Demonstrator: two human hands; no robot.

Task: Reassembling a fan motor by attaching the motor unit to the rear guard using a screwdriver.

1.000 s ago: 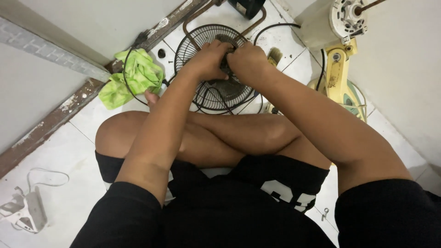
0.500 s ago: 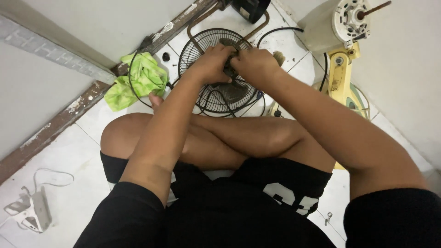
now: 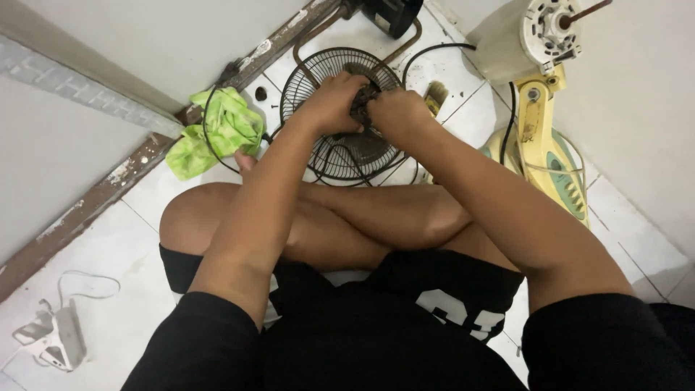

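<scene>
A round black wire fan guard [image 3: 340, 148] lies on the white tiled floor in front of my crossed legs. My left hand [image 3: 329, 101] and my right hand [image 3: 397, 116] meet over its middle, both closed around a small dark part [image 3: 362, 101] at the guard's hub. My fingers hide most of that part, so its shape is unclear.
A green cloth [image 3: 217, 130] lies left of the guard, inside a thin black wire ring. A yellow fan body with its bare motor [image 3: 539, 80] stands at the right. A dark container [image 3: 391, 13] sits beyond. A white charger with cord [image 3: 51, 337] lies bottom left.
My head has tilted, so the guard and cloth sit lower in view. Both hands stay on the hub, with small shifts of the fingers.
</scene>
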